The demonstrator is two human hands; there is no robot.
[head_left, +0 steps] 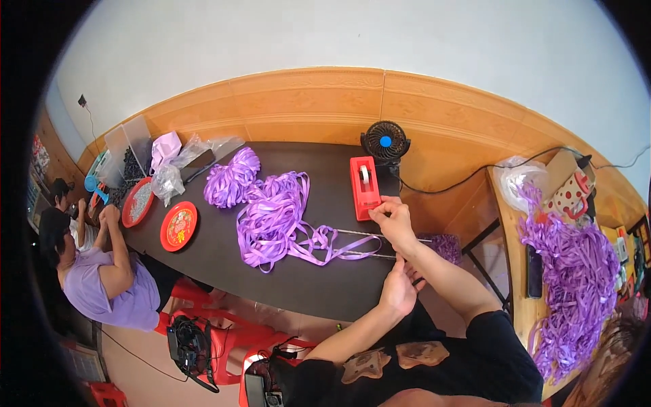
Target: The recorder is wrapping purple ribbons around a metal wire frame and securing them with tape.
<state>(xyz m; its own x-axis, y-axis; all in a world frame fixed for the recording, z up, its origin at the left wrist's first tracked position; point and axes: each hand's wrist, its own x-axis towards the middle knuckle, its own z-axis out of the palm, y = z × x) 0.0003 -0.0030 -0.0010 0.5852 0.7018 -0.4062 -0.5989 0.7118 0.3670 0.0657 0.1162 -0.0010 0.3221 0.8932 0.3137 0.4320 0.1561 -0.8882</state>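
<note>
Tape [365,175] in dispenser [368,199]; grey bits [140,201] in tray [127,222].

Glossy purple ribbon [271,216] in loose, tangled heaps

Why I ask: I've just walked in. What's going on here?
A person in black works at a dark table. Their right hand is at the near end of the red tape dispenser; their left hand is by two thin pale rods, exact grip unclear. Purple ribbon lies heaped to the left, loops reaching the rods.
</note>
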